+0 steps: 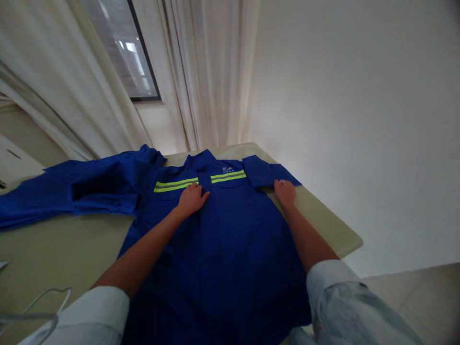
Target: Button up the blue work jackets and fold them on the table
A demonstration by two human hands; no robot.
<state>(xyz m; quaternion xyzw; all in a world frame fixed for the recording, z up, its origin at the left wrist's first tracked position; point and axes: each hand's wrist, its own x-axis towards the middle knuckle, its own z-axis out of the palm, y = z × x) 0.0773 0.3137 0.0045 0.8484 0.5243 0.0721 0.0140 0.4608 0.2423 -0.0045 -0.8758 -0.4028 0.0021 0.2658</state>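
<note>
A blue work jacket [230,249] lies front up, its collar toward the far side and yellow-green reflective stripes across the chest. My left hand [193,198] rests on the jacket's front by the middle placket, just below the stripe, thumb spread from the fingers. At the right, my right hand [286,192] is closed on the lower edge of the jacket's sleeve [264,172], which is folded and lies out to the side near the table edge. The other sleeve [97,182] stretches far to the left, rumpled.
Under the jacket is a pale greenish table [334,230] whose right corner sits close to a white wall [359,120]. Cream curtains [215,72] hang behind it beside a window [125,48]. A blurred grey wire-like object [46,314] is at the lower left.
</note>
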